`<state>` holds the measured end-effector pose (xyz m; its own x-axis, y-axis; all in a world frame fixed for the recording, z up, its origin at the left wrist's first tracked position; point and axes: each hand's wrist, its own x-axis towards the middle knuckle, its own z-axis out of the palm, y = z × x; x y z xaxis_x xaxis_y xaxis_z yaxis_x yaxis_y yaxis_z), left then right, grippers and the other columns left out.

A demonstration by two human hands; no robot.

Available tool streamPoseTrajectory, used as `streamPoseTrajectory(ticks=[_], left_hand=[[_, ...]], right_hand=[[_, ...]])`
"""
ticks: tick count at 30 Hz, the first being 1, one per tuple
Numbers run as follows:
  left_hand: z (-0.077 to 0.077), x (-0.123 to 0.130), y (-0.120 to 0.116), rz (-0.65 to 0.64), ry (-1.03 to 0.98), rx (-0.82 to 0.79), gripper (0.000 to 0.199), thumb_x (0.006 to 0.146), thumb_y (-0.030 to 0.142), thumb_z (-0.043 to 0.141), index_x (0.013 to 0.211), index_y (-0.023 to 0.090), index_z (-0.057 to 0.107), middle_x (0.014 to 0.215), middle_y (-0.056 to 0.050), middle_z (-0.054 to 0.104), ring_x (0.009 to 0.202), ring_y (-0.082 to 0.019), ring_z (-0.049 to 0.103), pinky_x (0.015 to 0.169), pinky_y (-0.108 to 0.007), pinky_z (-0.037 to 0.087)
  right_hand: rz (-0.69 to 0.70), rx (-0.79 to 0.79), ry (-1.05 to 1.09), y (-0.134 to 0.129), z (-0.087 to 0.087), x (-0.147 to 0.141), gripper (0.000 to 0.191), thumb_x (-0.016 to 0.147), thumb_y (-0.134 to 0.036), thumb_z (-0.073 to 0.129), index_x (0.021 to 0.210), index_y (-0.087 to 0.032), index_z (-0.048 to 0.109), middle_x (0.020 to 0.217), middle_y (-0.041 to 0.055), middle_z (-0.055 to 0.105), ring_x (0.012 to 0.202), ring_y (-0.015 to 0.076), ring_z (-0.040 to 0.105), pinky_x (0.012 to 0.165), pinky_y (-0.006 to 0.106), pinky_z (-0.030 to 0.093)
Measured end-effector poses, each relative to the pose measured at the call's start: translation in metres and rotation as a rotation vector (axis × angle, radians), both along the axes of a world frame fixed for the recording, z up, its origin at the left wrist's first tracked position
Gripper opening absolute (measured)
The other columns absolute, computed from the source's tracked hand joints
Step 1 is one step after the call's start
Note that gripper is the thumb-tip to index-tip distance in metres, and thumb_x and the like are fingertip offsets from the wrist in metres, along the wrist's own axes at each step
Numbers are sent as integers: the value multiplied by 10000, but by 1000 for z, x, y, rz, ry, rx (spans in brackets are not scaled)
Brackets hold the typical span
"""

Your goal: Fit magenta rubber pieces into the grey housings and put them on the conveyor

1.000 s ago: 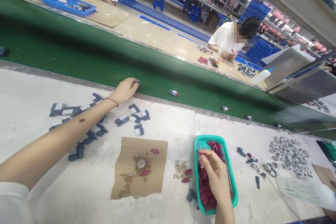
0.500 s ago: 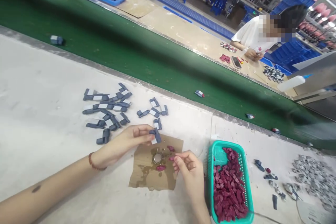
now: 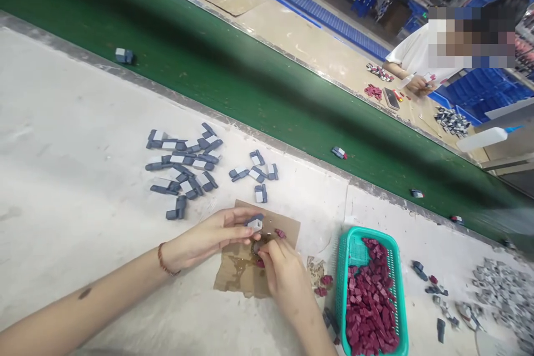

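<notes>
The left hand (image 3: 221, 236) grips a small, blocky blue-grey and white plastic-looking piece (image 3: 255, 225) between thumb and fingers, above the far half of the torn brown cardboard sheet (image 3: 233, 267), its pale, hollow end exposed, perhaps so that the opening can be reached. The right hand (image 3: 287, 272) has thumb and forefinger drawn together over a small, round, ridged metal cap (image 3: 256, 247); whether they pinch anything cannot be told. The stained cardboard probably shields the white counter (image 3: 104, 139) from drips, and one knobbly maroon piece (image 3: 280, 233) lies towards its far right corner. The teal perforated plastic basket (image 3: 341, 289) of maroon pieces stands to the right, presumably within easy reach of that hand, while similar blue-grey pieces (image 3: 177, 159) lie left of the cardboard, towards the counter's far edge, seemingly handy for the other
</notes>
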<state>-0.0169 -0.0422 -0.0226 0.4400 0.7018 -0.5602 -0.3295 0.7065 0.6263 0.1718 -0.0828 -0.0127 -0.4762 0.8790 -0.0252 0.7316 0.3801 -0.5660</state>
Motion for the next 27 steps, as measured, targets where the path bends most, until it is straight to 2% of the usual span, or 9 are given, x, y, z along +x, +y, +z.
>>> streamPoseTrajectory(ticks=[3,6,10,12,15,19,22,27], left_hand=[[-6,0,-2,-96,57,111,510,672,378,825,1090,146,649,819,-42,698,715,-167,624,713,-298,501],[-10,-1,-5,-140,228,351,457,827,476,642,1140,144,620,782,-48,687,704,-195,627,711,-333,520],[-17,-2,-8,-211,513,811,385,956,443,415,1133,175,628,1042,-106,705,977,-252,644,881,-361,499],[-22,-3,-10,-298,568,984,398,989,422,343,1172,183,604,1138,-116,691,1033,-246,639,908,-350,491],[-28,-2,-12,-383,621,1156,458,1014,443,253,1202,173,572,1127,-126,698,1017,-234,651,872,-325,504],[-28,0,-13,-406,661,1271,527,1016,480,179,1144,163,580,1004,-116,719,900,-216,674,775,-293,514],[-27,1,-13,-382,665,1314,547,1016,482,163,1115,151,587,972,-118,721,873,-212,672,761,-286,511],[-28,1,-13,-389,641,1270,548,1009,499,197,1094,157,616,971,-124,727,869,-232,670,751,-304,507]], right_hand=[[-19,-32,53,0,0,0,230,945,-97,381,822,-212,537,789,56,635,746,204,610,668,294,492],[-104,-171,198,2,0,5,208,949,-158,413,806,-208,556,774,47,642,727,191,613,657,287,489],[-378,-437,591,6,-1,14,196,918,-352,540,824,-194,607,674,5,637,588,142,588,536,236,467],[-504,-472,762,7,-2,15,250,866,-431,617,806,-189,628,623,-5,624,530,126,553,480,221,445],[-560,-487,912,7,-2,13,300,807,-488,686,779,-192,644,597,-4,629,509,120,547,456,217,443],[-531,-509,972,6,-1,5,294,799,-487,703,788,-197,659,634,9,659,544,126,587,511,237,492],[-498,-490,970,5,-2,2,262,823,-458,686,801,-198,665,665,12,663,578,130,603,551,245,514],[-417,-443,893,3,-4,-1,200,877,-376,620,814,-188,652,704,21,663,630,141,621,586,246,516]])
